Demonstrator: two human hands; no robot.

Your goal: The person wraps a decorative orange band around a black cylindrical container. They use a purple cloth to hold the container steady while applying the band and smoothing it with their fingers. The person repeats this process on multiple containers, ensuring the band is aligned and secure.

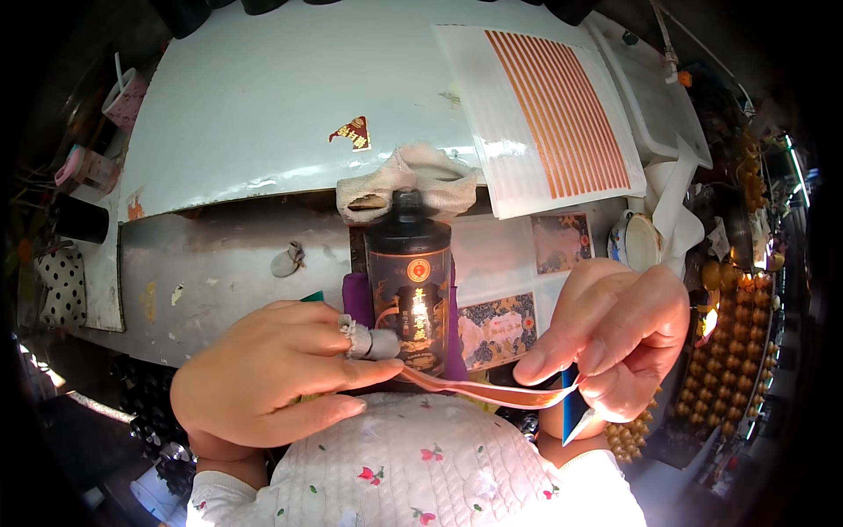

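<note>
A dark bottle (410, 281) with a black cap and an ornate orange-and-gold label lies on a purple cloth in front of me. My left hand (281, 369) presses against its lower part, one finger wrapped in grey tape, pinning one end of a thin orange strip (479, 389). My right hand (610, 338) pinches the strip's other end, pulls it out to the right, and also holds a blue-and-white tool (572, 413).
A white sheet of orange strips (562, 114) lies at the back right on a white board (263, 105). A crumpled cloth (408, 180) sits behind the bottle. Printed labels (496, 327) lie beside it. Gold bead strings (729, 351) hang at right.
</note>
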